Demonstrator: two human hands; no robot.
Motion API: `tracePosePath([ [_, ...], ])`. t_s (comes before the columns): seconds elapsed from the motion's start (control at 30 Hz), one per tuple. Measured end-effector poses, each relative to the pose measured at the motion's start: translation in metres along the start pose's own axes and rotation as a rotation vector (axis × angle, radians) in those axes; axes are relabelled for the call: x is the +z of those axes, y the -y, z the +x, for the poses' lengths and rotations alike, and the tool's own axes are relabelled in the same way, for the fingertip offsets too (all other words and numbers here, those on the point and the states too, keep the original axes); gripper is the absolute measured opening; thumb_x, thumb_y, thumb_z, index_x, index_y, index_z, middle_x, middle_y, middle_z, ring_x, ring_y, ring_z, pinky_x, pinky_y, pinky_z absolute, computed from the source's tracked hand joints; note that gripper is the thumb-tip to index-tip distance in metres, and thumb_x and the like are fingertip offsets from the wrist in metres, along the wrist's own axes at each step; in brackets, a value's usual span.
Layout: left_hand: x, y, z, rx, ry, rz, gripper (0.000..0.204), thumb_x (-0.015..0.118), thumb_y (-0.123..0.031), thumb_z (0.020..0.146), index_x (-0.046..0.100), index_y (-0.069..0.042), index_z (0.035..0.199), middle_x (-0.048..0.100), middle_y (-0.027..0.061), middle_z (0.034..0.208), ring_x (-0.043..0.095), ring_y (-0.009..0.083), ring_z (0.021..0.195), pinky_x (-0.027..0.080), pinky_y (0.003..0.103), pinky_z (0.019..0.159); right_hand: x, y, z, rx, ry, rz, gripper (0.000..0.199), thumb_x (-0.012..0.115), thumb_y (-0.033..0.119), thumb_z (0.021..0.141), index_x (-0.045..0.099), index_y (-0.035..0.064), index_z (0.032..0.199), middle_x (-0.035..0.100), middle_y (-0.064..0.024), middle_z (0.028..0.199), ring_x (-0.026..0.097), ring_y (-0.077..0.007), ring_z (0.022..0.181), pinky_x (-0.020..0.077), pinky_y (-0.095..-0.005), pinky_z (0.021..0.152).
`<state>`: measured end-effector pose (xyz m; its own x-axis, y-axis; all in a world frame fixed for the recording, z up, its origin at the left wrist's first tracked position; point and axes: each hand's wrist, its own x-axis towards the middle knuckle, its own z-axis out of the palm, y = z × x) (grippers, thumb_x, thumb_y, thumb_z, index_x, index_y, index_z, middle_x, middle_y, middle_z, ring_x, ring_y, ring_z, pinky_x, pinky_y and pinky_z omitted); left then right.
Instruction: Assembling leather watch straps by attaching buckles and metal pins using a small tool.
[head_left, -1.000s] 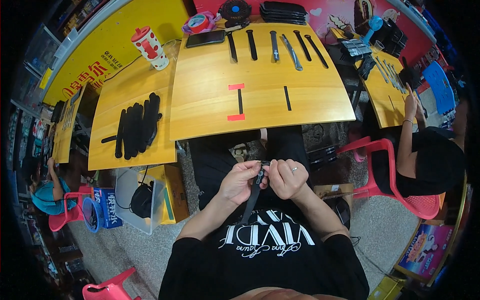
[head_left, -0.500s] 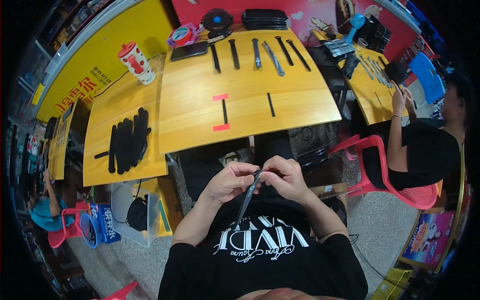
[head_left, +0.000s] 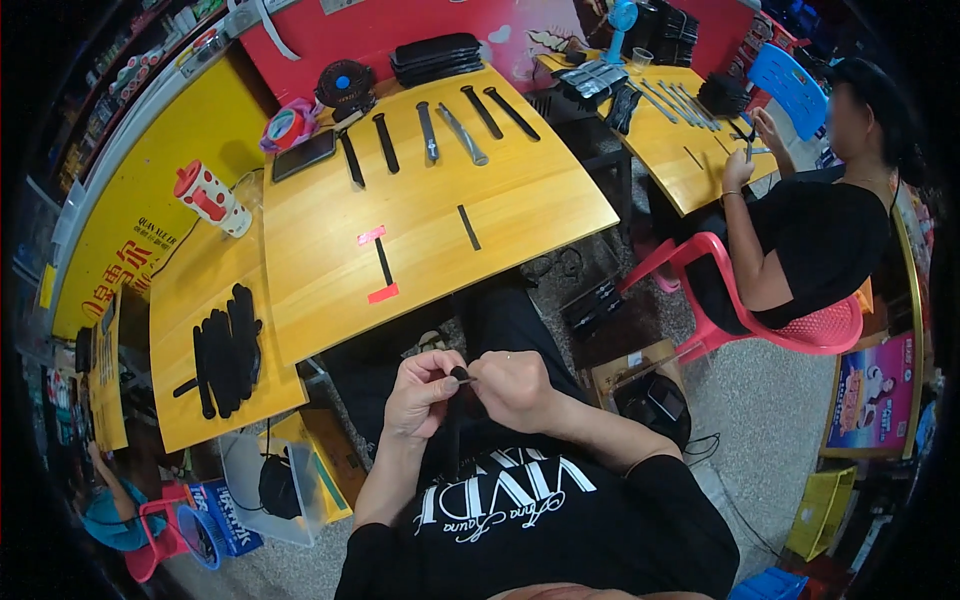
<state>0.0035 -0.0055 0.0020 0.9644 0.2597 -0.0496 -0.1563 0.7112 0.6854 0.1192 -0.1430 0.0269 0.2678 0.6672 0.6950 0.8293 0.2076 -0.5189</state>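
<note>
Over my lap, in front of the table edge, both hands work on one narrow black strap. My left hand pinches its end between thumb and fingers. Close against it, my right hand is closed with the knuckles turned up, gripping the same strap; its fingertips are partly hidden. The strap's lower part is hard to make out against my black shirt. On the yellow table lie two thin black strips; one strip runs between two pieces of red tape. Several longer straps lie behind them.
A pile of black straps covers part of the left table. At the back are a black stack, a small fan, a dark flat device and a tape roll. A dotted tumbler stands left. A co-worker sits right.
The view has turned, so the tables sit further left. My hands have stayed together on the strap; the right has turned knuckles up, and the hanging strap shows less.
</note>
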Motion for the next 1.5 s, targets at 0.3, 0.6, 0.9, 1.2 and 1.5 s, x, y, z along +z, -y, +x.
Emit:
tracePosePath([
  [0.3, 0.009, 0.009, 0.003, -0.127, -0.004, -0.121, 0.015, 0.065, -0.01, 0.093, 0.065, 0.0, 0.104, 0.067, 0.0043, 0.087, 0.063, 0.0117, 0.07, 0.053, 0.023, 0.066, -0.018, -0.006, -0.001, 0.37, -0.04, 0.517, 0.016, 0.065, -0.005, 0.085, 0.068, -0.0039, 0.101, 0.068, -0.0102, 0.084, 0.067, -0.0148, 0.071, 0.0516, -0.0252, 0.062],
  [0.6, 0.018, 0.007, -0.017, -0.019, -0.172, 0.167, 0.031, 0.052, -0.025, 0.103, 0.066, 0.002, 0.109, 0.066, 0.0071, 0.089, 0.061, 0.0104, 0.065, 0.046, 0.02, 0.049, 0.005, -0.009, -0.004, 0.407, -0.04, 0.473, 0.012, 0.067, -0.005, 0.085, 0.066, -0.0057, 0.097, 0.067, -0.0118, 0.081, 0.067, -0.0158, 0.069, 0.0516, -0.0263, 0.06],
  [0.9, 0.0, 0.011, -0.012, -0.084, -0.079, -0.159, 0.038, 0.048, -0.029, 0.104, 0.063, 0.004, 0.115, 0.065, 0.0076, 0.084, 0.058, 0.0087, 0.059, 0.039, 0.018, 0.043, 0.001, -0.005, -0.004, 0.303, -0.003, 0.254, 0.016, 0.064, -0.002, 0.087, 0.063, -0.0032, 0.103, 0.066, -0.0148, 0.085, 0.068, -0.026, 0.07, 0.052, -0.0318, 0.057],
  [1.2, 0.009, 0.009, -0.011, 0.074, -0.219, 0.14, 0.04, 0.045, -0.03, 0.105, 0.06, 0.005, 0.117, 0.064, 0.0078, 0.07, 0.06, 0.0112, 0.049, 0.05, 0.021, 0.046, 0.0, 0.003, -0.007, 0.277, 0.021, 0.013, 0.011, 0.063, -0.003, 0.083, 0.064, -0.0023, 0.094, 0.057, -0.0135, 0.078, 0.063, -0.031, 0.063, 0.049, -0.0373, 0.053],
  [1.5, 0.006, 0.01, -0.011, 0.044, -0.217, 0.134, 0.039, 0.046, -0.029, 0.105, 0.061, 0.005, 0.116, 0.064, 0.0068, 0.07, 0.059, 0.01, 0.049, 0.048, 0.02, 0.046, 0.0, 0.003, -0.007, 0.23, 0.045, -0.031, 0.01, 0.066, -0.005, 0.082, 0.064, -0.0042, 0.092, 0.059, -0.0144, 0.077, 0.062, -0.029, 0.061, 0.047, -0.0335, 0.051],
])
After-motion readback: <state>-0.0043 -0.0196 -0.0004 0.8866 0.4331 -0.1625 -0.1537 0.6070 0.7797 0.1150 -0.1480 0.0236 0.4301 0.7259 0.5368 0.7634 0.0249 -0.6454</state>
